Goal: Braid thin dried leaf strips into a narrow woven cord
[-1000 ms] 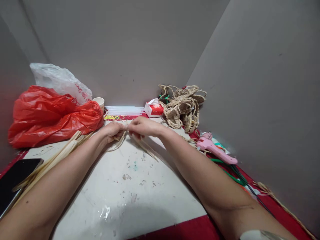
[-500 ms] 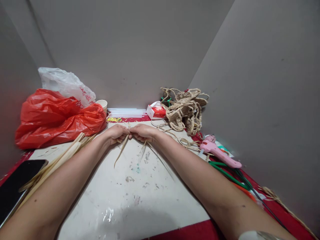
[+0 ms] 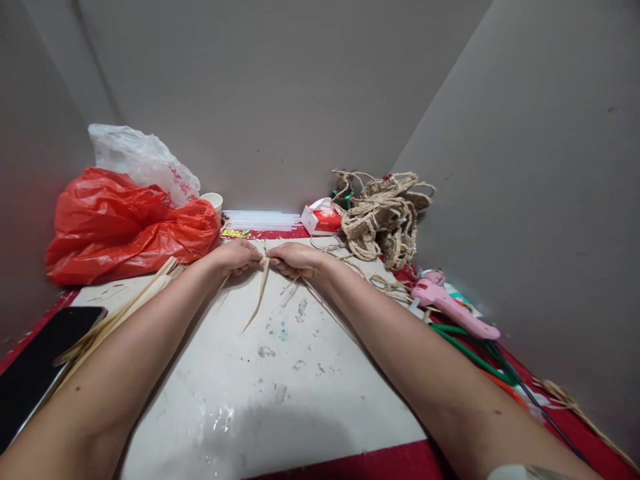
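A smooth, flat white board [image 3: 235, 393], blotched with flaky stains, spreads nearest. Over its far part hangs a thin, tan, straw-like strip [image 3: 259, 297], tapering and slightly curved. The left hand [image 3: 239, 257] and right hand [image 3: 296, 259] pinch its upper end between fingertips, other fingers curled. Beyond lie a crinkled, glossy red plastic bag [image 3: 125, 227] and coarse, looped, braided tan cord [image 3: 377, 217].

There are two grips [image 3: 240, 257] [image 3: 296, 259], two bags [image 3: 125, 227] [image 3: 140, 159], one cup [image 3: 215, 200], phone [image 3: 45, 360], tissue box [image 3: 321, 218] and glue gun [image 3: 453, 308].
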Tool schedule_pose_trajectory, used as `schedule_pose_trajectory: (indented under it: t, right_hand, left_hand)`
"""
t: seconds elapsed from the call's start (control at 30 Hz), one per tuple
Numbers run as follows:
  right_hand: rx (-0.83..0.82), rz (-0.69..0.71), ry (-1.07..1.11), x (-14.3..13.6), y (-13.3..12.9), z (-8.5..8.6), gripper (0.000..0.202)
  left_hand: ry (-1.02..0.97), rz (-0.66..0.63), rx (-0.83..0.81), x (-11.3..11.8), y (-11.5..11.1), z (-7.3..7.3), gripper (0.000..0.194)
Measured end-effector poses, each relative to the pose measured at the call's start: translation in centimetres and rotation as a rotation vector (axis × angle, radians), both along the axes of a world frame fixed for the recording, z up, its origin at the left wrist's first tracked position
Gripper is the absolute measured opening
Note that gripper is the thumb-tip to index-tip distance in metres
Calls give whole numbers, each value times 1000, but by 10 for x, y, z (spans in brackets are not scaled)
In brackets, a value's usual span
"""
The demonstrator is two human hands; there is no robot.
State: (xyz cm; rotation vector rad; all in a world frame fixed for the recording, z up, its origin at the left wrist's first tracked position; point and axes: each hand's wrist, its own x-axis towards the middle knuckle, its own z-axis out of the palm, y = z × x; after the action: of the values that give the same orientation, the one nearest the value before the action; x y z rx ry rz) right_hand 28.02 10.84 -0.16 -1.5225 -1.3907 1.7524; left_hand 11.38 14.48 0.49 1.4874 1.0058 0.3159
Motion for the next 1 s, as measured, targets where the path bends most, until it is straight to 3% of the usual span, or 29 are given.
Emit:
schedule_pose_trajectory:
  t: [0.27,0.4,0.5,0.57,0.63,0.87,0.93,1.0]
  right_hand:
    - [-28,50,98,4,2,-8,33]
    - [-66,69,107,3,2,-10,34]
    - [-88,80,111,3,1,-9,34]
    - [-99,82,108,3,0,-8,34]
    - [-111,88,96,2,-2,-6,34]
    - [-102,93,55,-1,-4,-3,33]
    - [-110,87,53,-1,-4,-4,33]
    - [-111,84,57,0,-3,-5,34]
  left_hand:
    - [368,-24,343,-21,-10,27,15]
    - [506,38,349,-52,-23,63,16]
    - [615,130,476,-84,-39,91,20]
    - [653,193,521,-102,-50,99,20]
    - [675,215,540,-115,-60,94,16]
    - [995,230,733,-131,-71,41,18]
    - [988,234,724,-136,-71,39,18]
    - [947,217,719,-143,-68,45,17]
